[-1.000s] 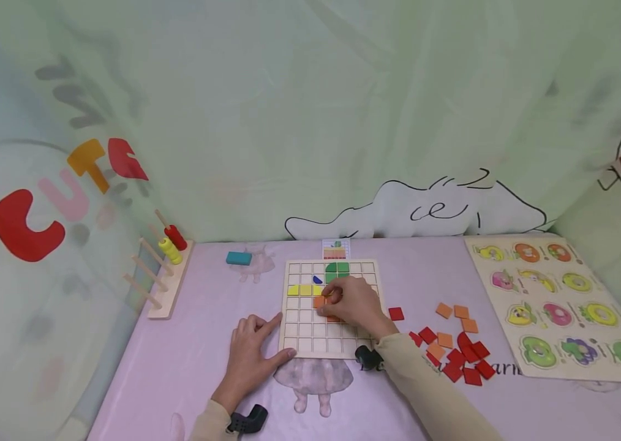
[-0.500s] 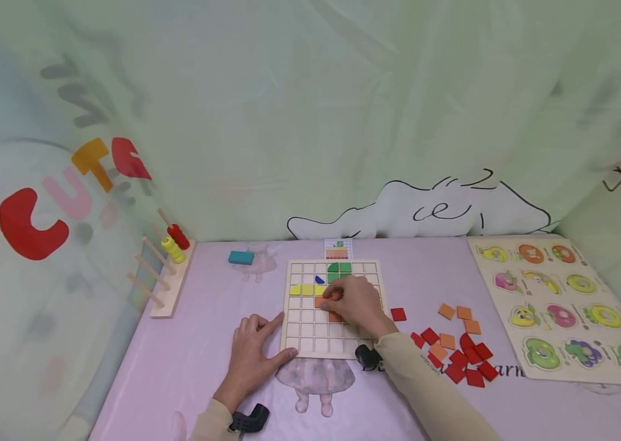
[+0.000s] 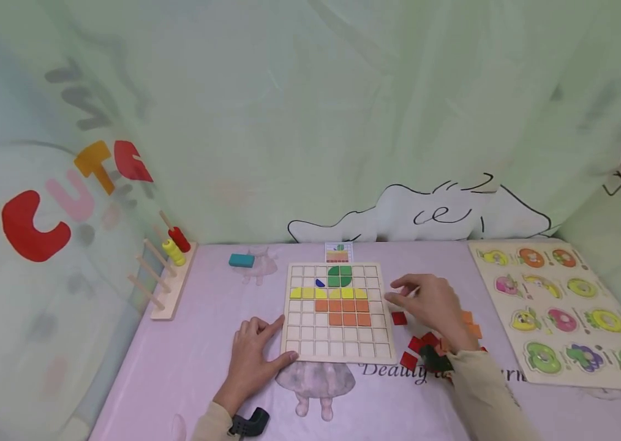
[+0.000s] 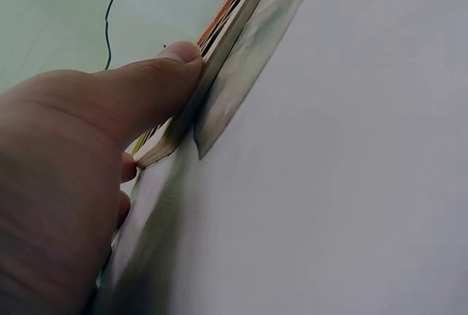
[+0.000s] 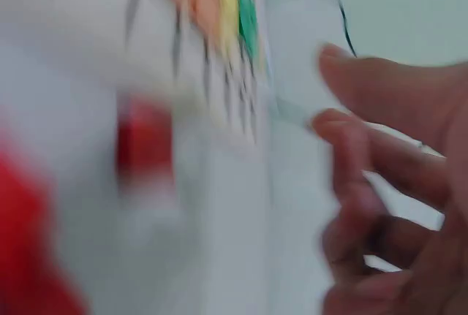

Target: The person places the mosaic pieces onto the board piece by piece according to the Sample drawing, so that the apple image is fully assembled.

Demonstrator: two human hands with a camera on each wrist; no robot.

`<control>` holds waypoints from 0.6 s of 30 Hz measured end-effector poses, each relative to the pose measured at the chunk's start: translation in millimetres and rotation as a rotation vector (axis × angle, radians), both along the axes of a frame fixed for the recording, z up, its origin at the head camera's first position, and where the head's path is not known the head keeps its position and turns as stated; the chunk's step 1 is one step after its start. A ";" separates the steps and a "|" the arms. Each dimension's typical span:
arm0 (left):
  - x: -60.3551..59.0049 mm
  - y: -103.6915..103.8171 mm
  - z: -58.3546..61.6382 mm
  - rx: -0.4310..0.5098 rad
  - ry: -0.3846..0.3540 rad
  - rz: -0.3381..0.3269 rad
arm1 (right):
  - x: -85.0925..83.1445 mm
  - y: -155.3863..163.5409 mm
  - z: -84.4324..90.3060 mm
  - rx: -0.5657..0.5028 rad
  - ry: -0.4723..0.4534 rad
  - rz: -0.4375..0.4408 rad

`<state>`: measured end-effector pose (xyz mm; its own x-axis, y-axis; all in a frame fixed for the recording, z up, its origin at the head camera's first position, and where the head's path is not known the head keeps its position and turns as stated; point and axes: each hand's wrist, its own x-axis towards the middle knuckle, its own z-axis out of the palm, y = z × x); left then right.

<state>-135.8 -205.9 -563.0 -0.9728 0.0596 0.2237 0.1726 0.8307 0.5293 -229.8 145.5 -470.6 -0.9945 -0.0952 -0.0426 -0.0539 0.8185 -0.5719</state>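
A wooden grid board (image 3: 338, 347) lies on the pink table, with green, yellow and orange tiles (image 3: 349, 312) and one small blue piece in its upper rows. My left hand (image 3: 252, 355) lies flat at the board's lower left corner, thumb against its edge (image 4: 219, 52). My right hand (image 3: 432, 303) hovers to the right of the board with loose fingers and holds nothing, just above a single red tile (image 3: 398, 318). A heap of red and orange tiles (image 3: 426, 343) lies partly hidden under that hand. The right wrist view is blurred.
A small pattern card (image 3: 338, 252) stands behind the board. At the right lies a fruit peg puzzle (image 3: 564, 306). A wooden peg rack (image 3: 169, 275) with yellow and red rings stands at the left, with a teal block (image 3: 241, 260) near it. A curtain hangs behind.
My right hand has left the board and moved right, over the loose tiles. The orange tiles it covered now show in two rows. The left hand has stayed put.
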 end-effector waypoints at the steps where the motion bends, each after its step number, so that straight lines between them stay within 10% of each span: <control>1: 0.2 -0.2 -0.2 0.000 0.000 -0.001 | 2.3 14.2 1.8 0.028 -0.019 -0.012; 10: 0.9 -2.6 -2.0 0.004 0.017 -0.001 | 9.2 91.2 -5.7 0.111 -0.230 -0.069; 18: 0.2 0.4 -1.5 0.014 -0.016 0.007 | 12.6 95.4 -19.0 0.089 -0.189 -0.052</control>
<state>-135.6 -205.4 -564.5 -0.9768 0.0500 0.2084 0.1583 0.8241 0.5438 -217.2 240.9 -489.7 -0.9716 -0.0314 -0.2344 0.0911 0.8650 -0.4934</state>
